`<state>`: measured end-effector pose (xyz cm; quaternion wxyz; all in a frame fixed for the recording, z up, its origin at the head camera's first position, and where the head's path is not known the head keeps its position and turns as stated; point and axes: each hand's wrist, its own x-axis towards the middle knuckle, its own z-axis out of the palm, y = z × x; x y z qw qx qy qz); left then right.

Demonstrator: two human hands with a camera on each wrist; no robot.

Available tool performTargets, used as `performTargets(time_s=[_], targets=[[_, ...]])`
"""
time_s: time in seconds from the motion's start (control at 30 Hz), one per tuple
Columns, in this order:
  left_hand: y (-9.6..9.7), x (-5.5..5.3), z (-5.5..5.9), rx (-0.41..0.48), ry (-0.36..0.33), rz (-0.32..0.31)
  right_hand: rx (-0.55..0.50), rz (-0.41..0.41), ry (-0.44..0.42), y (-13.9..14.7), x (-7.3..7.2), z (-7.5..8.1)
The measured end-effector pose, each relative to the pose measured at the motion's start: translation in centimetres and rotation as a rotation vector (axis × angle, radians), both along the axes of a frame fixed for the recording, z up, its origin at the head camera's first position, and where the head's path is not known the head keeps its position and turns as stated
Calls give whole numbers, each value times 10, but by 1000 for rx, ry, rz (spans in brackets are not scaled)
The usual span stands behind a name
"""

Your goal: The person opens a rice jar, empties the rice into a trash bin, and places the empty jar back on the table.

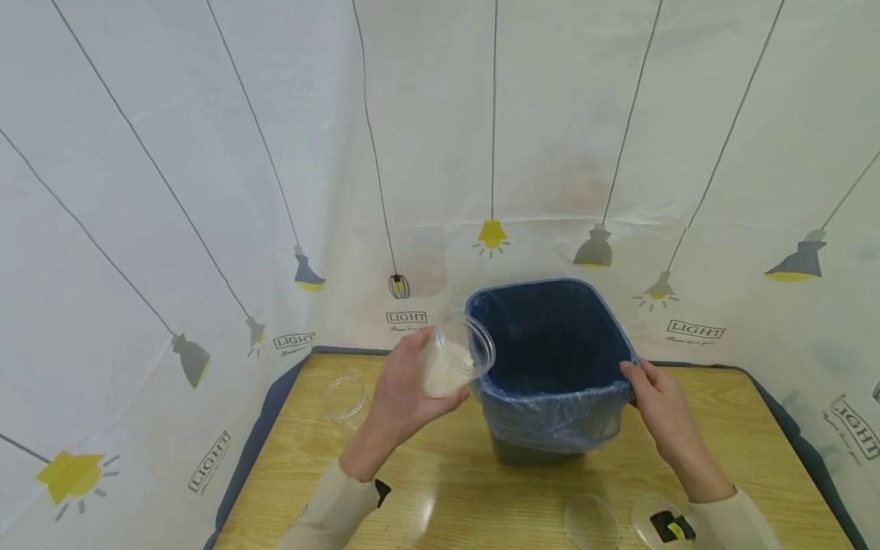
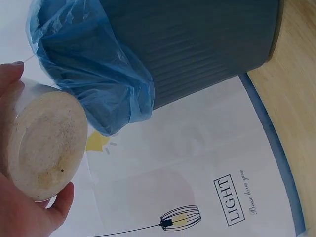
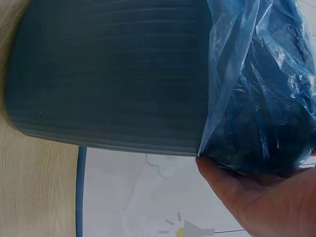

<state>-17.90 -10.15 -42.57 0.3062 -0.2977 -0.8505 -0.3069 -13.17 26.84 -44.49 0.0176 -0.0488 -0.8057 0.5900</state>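
My left hand (image 1: 403, 389) grips a clear plastic jar (image 2: 48, 145) partly filled with a pale, grainy substance (image 1: 440, 370). The jar is tilted, its open mouth toward the bin and overlapping the left rim in the head view. In the left wrist view its round base faces the camera, with pale contents showing through. A dark trash bin (image 1: 536, 452) stands on the table, lined with a blue plastic bag (image 3: 261, 89) folded over its rim. My right hand (image 1: 660, 409) holds the bin's right rim, thumb on top and fingers under the bag's edge.
Another clear jar (image 1: 345, 401) stands on the wooden table (image 1: 440, 496) left of the left hand. Two clear round lids (image 1: 591, 522) lie near the front right, one partly behind the right sleeve. A lamp-patterned sheet (image 1: 426, 153) encloses the back and sides.
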Motion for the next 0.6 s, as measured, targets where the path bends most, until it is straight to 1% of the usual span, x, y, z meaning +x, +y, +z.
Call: performTargets(time_s=[0.17,0.3,0.4,0.53,0.6], targets=[[-1,-12,7,-56,60,10,5,6,-1,0,1,1],[0,-18,13,-110,94,29,24,24,-36,2,3,0],[0,-20,18,-156,92,46,21,28,-27,2,4,-1],[2,-22,25,-221,83,66,5,13,14,0,4,-1],[3,-23,28,-248,81,70,7,8,18,0,4,-1]])
